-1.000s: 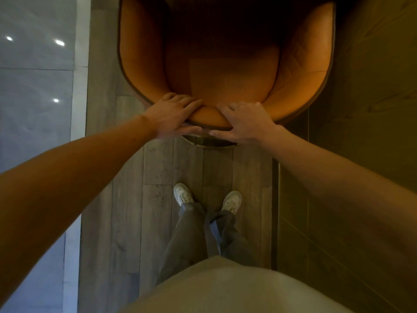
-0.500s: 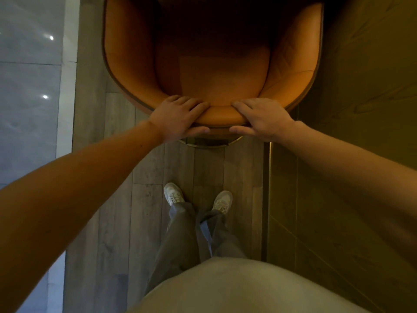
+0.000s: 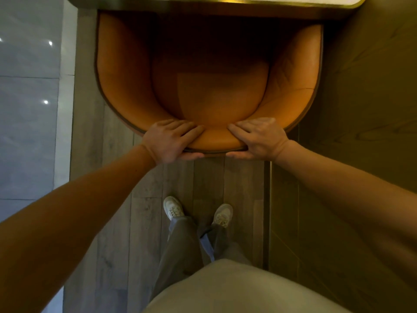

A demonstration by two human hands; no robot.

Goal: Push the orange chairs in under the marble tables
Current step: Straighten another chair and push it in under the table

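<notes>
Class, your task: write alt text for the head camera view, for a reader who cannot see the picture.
Seen from above, a person's left hand and right hand grip the top of the curved backrest of an orange chair. Its open front lies at the edge of a pale table at the top of the view. The person stands on a grey plank floor.

Café/lounge, orange chair (image 3: 221, 98), brass-edged marble tbl (image 3: 158, 2)
</notes>
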